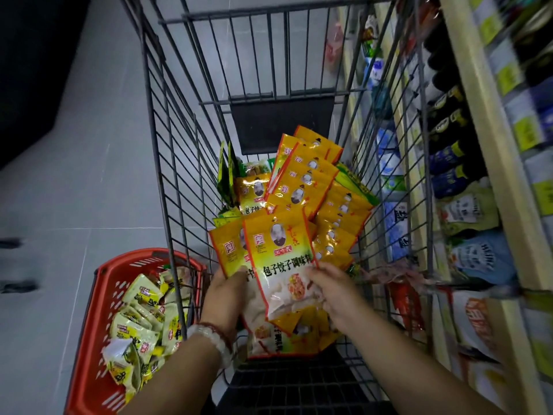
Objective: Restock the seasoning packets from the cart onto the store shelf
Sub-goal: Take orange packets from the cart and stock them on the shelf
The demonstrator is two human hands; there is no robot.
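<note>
Several yellow seasoning packets [305,181] lie piled in the wire cart [179,163]. Both of my hands are down inside the cart. My left hand [224,298], with a bead bracelet on the wrist, grips a small stack of yellow packets [229,250] from the left. My right hand [332,292] pinches the front packet [279,256] of that stack at its right edge. The store shelf [484,163] runs along the right side of the cart, with bottles and bags on it.
A red plastic basket [98,298] with several pale yellow-green packets stands on the grey floor left of the cart. Green packets [226,175] stand at the cart's far left. Dark bottles [449,139] and white bags fill the shelf tiers on the right.
</note>
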